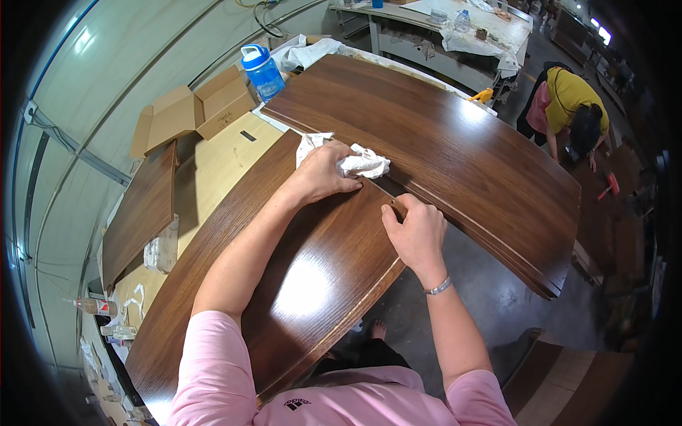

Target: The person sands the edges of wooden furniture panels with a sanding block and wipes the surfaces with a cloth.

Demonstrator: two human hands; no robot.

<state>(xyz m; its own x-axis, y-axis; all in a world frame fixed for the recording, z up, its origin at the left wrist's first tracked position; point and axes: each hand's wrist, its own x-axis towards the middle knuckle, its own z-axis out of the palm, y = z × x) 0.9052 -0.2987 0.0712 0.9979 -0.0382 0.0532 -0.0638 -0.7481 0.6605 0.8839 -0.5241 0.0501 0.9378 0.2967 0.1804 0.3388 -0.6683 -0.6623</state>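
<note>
A glossy dark brown wooden panel (312, 284) lies in front of me, slanting from the lower left toward the middle. My left hand (329, 172) is closed on a crumpled white cloth (366, 163) at the panel's far end. At the same end, by the right corner, my right hand (418, 231) grips the panel's edge with thumb and curled fingers. Beyond both hands a larger stack of brown wooden panels (433, 135) reaches from the upper middle to the right. The left fingers are partly hidden in the cloth.
An open cardboard box (170, 117) and a blue water bottle (262, 73) stand at the back left. A smaller brown panel (142, 220) leans on a white block (162, 248). At the far right a person in yellow (572, 103) bends over near a red-handled tool (609, 186).
</note>
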